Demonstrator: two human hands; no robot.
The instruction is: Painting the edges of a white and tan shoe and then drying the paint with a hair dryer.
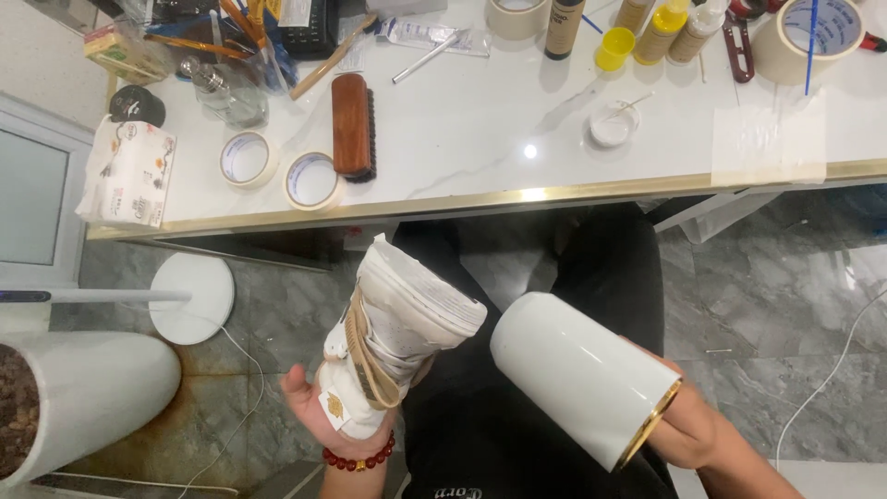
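Dryer (582, 374) lower right, R hand (688, 427) clasped on it, nozzle aimed at shoe | shoe (397, 337) centre, L hand (323, 407) inside as support, toe up | table (462, 148) top w/ brush (352, 127), tape rolls (277, 169)

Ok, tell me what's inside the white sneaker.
The left hand goes into the white sneaker from below; only palm and thumb show. The fingers and the interior are hidden.

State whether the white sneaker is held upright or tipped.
Tipped: the white sneaker points toe-up, its sole facing the white dryer, heel in the left hand.
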